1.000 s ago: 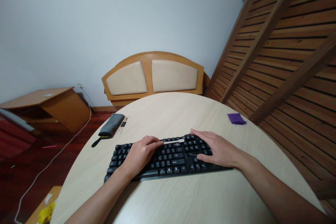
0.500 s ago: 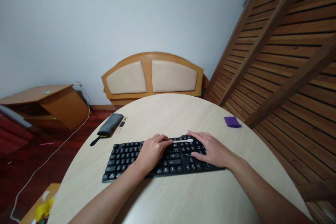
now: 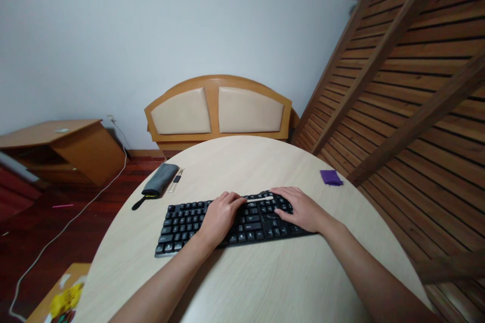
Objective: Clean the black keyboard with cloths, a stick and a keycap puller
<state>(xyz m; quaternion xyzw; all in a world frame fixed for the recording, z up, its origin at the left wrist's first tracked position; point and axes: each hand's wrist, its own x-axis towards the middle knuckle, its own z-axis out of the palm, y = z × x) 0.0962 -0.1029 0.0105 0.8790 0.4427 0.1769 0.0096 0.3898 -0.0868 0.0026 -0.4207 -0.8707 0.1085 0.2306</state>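
A black keyboard (image 3: 181,226) lies on the round pale table, slightly slanted. My left hand (image 3: 224,213) is over its middle, fingers closed in a pinch on a thin white swab (image 3: 259,200). The swab points right along the upper rows of keys, its wider pale tip close to my right hand. My right hand (image 3: 303,209) rests on the keyboard's right end, thumb and fingers spread apart over the keys there. Part of the keys is hidden under both hands.
A grey pouch (image 3: 161,180) with a black loop lies at the table's left, beside thin pale sticks (image 3: 177,180) with a dark band. A folded purple cloth (image 3: 331,177) lies to the right. A slatted wooden frame (image 3: 394,91) leans along the right side.
The view has shifted slightly, so the keyboard and both hands appear a little higher and smaller. My left hand still pinches the swab over the upper keys; my right hand stays on the right end.
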